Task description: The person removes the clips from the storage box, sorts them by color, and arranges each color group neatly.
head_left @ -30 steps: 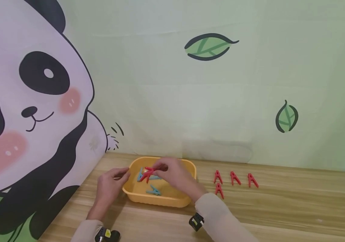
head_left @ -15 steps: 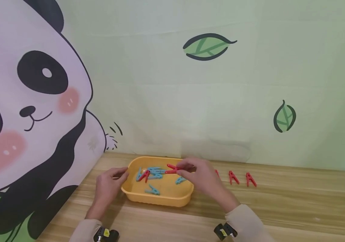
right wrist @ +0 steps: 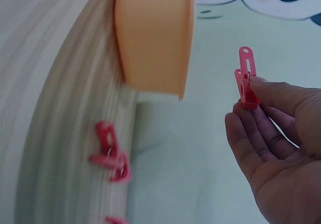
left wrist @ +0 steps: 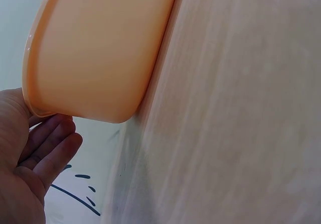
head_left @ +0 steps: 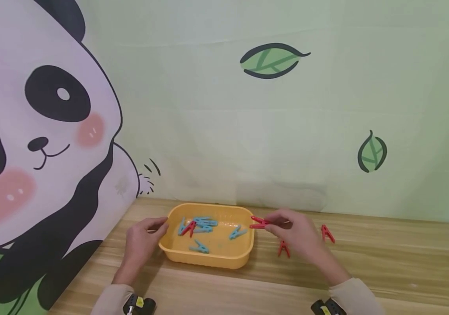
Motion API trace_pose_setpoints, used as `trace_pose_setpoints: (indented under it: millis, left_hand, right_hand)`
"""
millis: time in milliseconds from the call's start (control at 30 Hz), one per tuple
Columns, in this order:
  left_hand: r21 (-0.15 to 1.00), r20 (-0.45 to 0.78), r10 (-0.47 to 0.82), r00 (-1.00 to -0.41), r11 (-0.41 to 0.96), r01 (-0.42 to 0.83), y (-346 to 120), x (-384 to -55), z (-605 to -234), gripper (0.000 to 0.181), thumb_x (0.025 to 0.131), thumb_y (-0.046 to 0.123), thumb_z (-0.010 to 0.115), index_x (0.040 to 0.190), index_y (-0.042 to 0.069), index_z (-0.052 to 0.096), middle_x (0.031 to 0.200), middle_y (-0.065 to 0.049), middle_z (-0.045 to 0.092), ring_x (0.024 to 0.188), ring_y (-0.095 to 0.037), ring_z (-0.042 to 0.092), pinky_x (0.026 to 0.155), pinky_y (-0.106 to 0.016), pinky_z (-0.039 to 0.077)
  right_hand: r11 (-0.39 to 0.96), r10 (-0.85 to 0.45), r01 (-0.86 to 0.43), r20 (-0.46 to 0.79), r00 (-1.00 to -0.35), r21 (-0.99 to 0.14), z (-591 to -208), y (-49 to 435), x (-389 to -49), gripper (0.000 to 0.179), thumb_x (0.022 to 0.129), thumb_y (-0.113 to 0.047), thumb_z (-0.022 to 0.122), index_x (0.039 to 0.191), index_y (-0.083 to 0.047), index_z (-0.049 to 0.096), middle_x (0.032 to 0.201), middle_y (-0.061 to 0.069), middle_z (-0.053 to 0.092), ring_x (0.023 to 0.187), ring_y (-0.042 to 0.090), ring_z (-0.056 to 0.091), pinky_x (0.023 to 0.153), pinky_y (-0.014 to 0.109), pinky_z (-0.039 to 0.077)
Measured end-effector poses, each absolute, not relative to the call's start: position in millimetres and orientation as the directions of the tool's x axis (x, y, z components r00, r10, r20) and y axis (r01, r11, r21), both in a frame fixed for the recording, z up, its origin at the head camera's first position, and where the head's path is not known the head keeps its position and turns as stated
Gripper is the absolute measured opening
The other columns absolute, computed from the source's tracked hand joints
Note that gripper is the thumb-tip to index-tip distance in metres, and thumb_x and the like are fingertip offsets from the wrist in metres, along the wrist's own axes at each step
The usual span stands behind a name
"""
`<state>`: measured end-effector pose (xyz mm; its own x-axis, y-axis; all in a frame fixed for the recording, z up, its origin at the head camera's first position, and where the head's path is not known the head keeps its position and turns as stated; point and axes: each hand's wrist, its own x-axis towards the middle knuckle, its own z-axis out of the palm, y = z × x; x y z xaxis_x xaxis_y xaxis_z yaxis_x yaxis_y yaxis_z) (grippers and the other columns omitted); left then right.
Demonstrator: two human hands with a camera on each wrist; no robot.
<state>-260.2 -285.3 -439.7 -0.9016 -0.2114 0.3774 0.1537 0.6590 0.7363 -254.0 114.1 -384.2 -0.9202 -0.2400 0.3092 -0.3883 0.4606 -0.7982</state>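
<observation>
My right hand (head_left: 297,232) pinches a red clothespin (head_left: 259,222) between thumb and fingers, just past the right rim of a yellow plastic basket (head_left: 208,262). In the right wrist view the held clothespin (right wrist: 247,81) appears up off the table. My left hand (head_left: 143,240) holds the basket's left rim; the left wrist view has its fingers (left wrist: 62,156) at the basket's end. Inside lie several light blue clothespins (head_left: 199,247) and a red one (head_left: 189,229). On the table are a red clothespin (head_left: 284,249) below my right hand and another (head_left: 328,234) to its right.
The wooden table (head_left: 397,258) runs back to a pale green wall cloth (head_left: 279,144) printed with leaves and a panda (head_left: 71,144). The right hand hides part of the table behind it, where more red clothespins lay earlier.
My right hand has lifted a red clothespin from the basket and moved right with it, past the rim and over the table. My left hand has stayed at the basket's left rim.
</observation>
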Motion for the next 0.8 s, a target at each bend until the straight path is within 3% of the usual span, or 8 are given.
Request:
trace_pose_setpoints:
  millis: [200, 500, 800]
  left_hand:
    - [0.739, 0.38, -0.211, -0.901, 0.655, 0.158, -286, -260, -441, 0.026, 0.097, 0.008, 0.078, 0.122, -0.002, 0.078, 0.115, -0.017, 0.078, 0.106, -0.032, 0.074, 0.09, -0.041, 0.062]
    - [0.741, 0.374, -0.214, -0.902, 0.655, 0.152, -285, -260, -440, 0.026, 0.098, 0.009, 0.078, 0.122, -0.002, 0.077, 0.115, -0.018, 0.077, 0.107, -0.032, 0.074, 0.091, -0.041, 0.062]
    - [0.736, 0.37, -0.209, -0.905, 0.661, 0.148, -285, -260, -439, 0.026, 0.099, 0.008, 0.077, 0.123, -0.002, 0.077, 0.116, -0.018, 0.077, 0.107, -0.033, 0.073, 0.092, -0.042, 0.062]
  right_hand:
    - [0.499, -0.226, -0.378, 0.304, -0.926, -0.78, -392, 140, -257, 0.017, 0.094, -0.01, 0.082, 0.11, -0.008, 0.079, 0.102, 0.001, 0.078, 0.093, 0.018, 0.073, 0.08, 0.026, 0.061]
    - [0.507, -0.251, -0.374, 0.282, -0.926, -0.777, -397, 172, -263, 0.016, 0.096, -0.006, 0.079, 0.111, -0.002, 0.078, 0.101, 0.007, 0.077, 0.09, 0.02, 0.072, 0.071, 0.025, 0.062]
    - [0.535, -0.326, -0.423, 0.283, -0.902, -0.731, -409, 196, -270, 0.015, 0.094, -0.001, 0.079, 0.108, 0.0, 0.078, 0.103, 0.007, 0.077, 0.095, 0.022, 0.072, 0.08, 0.028, 0.062]
